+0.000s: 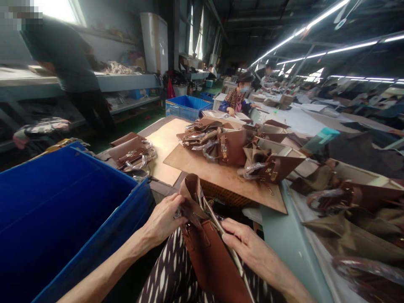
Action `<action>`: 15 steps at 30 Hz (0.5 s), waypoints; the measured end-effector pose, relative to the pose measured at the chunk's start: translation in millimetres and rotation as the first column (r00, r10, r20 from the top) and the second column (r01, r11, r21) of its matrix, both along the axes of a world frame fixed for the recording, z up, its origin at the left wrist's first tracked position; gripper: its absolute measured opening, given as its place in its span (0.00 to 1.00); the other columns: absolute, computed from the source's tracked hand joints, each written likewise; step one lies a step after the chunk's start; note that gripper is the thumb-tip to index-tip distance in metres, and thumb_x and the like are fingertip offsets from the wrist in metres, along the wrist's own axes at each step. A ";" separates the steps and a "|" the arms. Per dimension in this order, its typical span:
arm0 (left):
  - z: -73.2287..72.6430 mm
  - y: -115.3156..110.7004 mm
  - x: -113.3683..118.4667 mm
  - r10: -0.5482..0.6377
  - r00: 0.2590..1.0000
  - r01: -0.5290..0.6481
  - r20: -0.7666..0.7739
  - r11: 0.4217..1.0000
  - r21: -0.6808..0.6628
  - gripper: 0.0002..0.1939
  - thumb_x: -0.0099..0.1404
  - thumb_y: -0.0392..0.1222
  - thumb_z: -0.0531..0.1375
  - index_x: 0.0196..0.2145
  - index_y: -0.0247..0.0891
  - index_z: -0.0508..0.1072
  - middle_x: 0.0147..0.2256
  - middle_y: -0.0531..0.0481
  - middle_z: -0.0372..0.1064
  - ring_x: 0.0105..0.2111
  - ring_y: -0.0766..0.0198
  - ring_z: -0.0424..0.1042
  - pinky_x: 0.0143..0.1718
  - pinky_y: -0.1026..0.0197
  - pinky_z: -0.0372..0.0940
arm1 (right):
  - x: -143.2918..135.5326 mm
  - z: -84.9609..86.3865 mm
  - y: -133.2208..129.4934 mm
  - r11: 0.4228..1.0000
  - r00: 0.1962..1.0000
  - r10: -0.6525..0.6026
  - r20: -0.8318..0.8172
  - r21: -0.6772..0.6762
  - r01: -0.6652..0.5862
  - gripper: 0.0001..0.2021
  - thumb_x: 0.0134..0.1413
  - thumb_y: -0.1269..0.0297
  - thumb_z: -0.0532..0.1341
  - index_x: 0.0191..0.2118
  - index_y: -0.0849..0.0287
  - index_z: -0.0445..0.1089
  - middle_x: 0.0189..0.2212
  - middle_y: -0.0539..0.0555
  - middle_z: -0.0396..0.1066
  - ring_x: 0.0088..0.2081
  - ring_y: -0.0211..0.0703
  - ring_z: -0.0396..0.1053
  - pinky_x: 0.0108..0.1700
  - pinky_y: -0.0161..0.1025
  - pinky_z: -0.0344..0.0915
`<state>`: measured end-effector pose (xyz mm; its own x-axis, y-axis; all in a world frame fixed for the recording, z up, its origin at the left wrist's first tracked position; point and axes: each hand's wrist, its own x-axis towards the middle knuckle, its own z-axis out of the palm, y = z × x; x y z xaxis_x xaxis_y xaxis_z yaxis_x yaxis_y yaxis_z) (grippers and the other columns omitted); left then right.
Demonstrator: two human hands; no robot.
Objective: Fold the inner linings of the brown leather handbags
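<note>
A brown handbag (210,256) rests on my lap, over patterned trousers (170,269). My left hand (168,216) is closed near the bag's top, at a handle in clear plastic wrap (186,214); its fingertips are partly hidden. On the other side, my right hand (244,240) pinches the pale edge (217,221) of the bag between thumb and fingers. Just beyond my hands, brown bags with wrapped handles (232,147) are piled on a tan board (202,164). Another brown bag (129,151) lies to their left.
A large blue bin (63,210) stands close on my left. More bags (362,198) crowd the table at my right. A second blue bin (187,105) is farther ahead, near a seated co-worker (235,99). Another person (63,63) stands at the left bench.
</note>
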<state>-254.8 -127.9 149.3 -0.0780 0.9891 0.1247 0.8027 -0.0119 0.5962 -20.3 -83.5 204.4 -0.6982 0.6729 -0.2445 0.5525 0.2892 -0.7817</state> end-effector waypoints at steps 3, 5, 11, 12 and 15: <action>11.3 -7.5 1.3 -0.044 0.995 0.059 0.092 0.984 -0.166 0.06 0.51 0.32 0.53 0.29 0.37 0.65 0.28 0.55 0.63 0.30 0.66 0.63 0.31 0.67 0.57 | -1.2 1.0 3.5 1.000 0.999 0.016 -0.049 -0.019 -0.017 0.10 0.55 0.68 0.50 0.32 0.56 0.69 0.33 0.49 0.70 0.38 0.43 0.65 0.40 0.36 0.59; 20.3 -19.3 4.5 -0.106 0.968 0.170 0.229 0.944 -0.281 0.03 0.51 0.35 0.55 0.27 0.37 0.66 0.22 0.57 0.60 0.25 0.69 0.60 0.25 0.69 0.52 | 3.2 -2.4 11.0 1.000 0.998 0.004 -0.056 0.003 -0.004 0.11 0.54 0.67 0.51 0.36 0.54 0.71 0.35 0.49 0.71 0.39 0.45 0.66 0.42 0.37 0.60; 35.2 -70.1 24.4 -0.043 0.756 0.457 0.653 0.749 -0.480 0.08 0.49 0.43 0.60 0.25 0.36 0.67 0.19 0.59 0.53 0.20 0.72 0.52 0.19 0.69 0.44 | 28.7 -39.0 33.6 0.898 0.958 -0.274 0.080 0.378 0.225 0.13 0.53 0.58 0.56 0.40 0.56 0.72 0.39 0.54 0.73 0.40 0.50 0.68 0.44 0.43 0.60; 32.3 -76.7 29.4 0.050 0.716 0.436 0.696 0.746 -0.503 0.09 0.51 0.45 0.59 0.26 0.37 0.65 0.19 0.59 0.53 0.20 0.72 0.51 0.19 0.69 0.44 | 30.3 -45.8 33.8 0.880 0.951 -0.298 0.083 0.410 0.241 0.14 0.52 0.56 0.56 0.40 0.56 0.72 0.39 0.55 0.73 0.41 0.51 0.68 0.44 0.43 0.61; 16.4 -89.9 42.6 0.253 0.534 0.447 0.807 0.726 -0.523 0.17 0.52 0.53 0.58 0.31 0.38 0.61 0.19 0.60 0.53 0.18 0.74 0.49 0.19 0.70 0.45 | 30.8 -59.6 29.7 0.864 0.935 -0.350 0.058 0.405 0.298 0.19 0.52 0.50 0.56 0.42 0.58 0.70 0.41 0.57 0.72 0.40 0.50 0.68 0.43 0.43 0.62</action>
<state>-212.2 -217.8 165.7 0.3106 0.7778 -0.5464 -0.0051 0.5762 0.8173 10.4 -53.8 144.8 -0.4052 0.9142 0.0090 0.7530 0.3393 -0.5638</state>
